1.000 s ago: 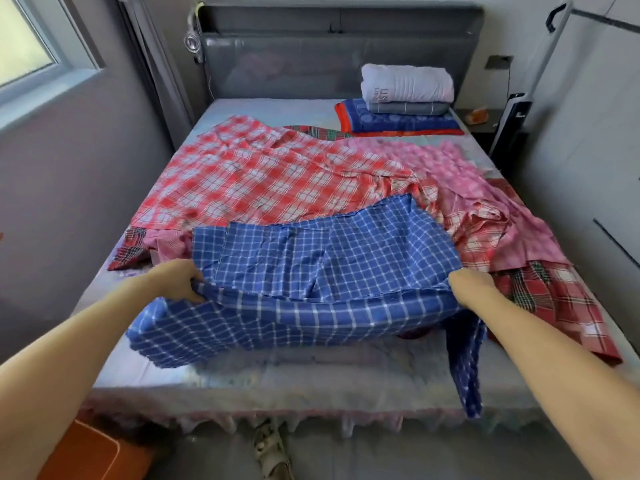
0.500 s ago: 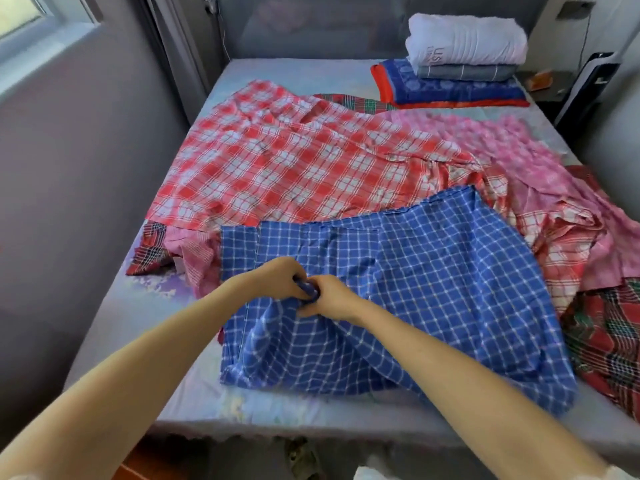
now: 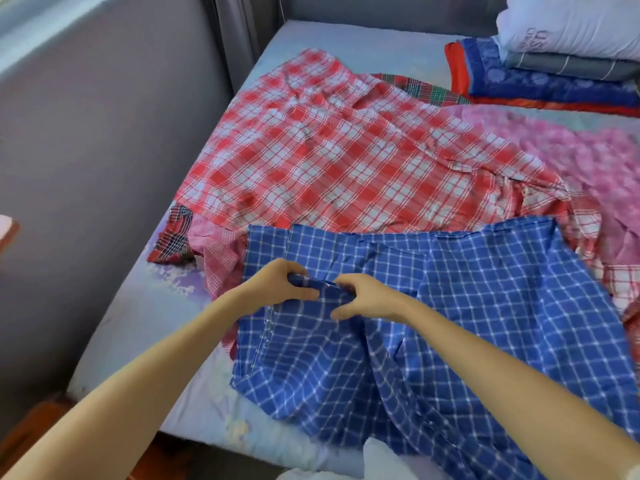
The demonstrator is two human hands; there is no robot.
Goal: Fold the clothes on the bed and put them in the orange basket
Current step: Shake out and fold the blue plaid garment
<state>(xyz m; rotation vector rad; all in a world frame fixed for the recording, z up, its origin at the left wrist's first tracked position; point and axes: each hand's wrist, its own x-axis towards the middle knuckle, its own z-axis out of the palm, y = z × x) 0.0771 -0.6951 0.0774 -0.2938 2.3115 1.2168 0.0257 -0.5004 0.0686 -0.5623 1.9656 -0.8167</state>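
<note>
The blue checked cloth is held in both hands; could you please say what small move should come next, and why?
Probably draw the right hand rightward along the pinched fold while the left hand holds: both hands pinch the blue checked cloth close together, and its right part lies creased and unfolded.
</note>
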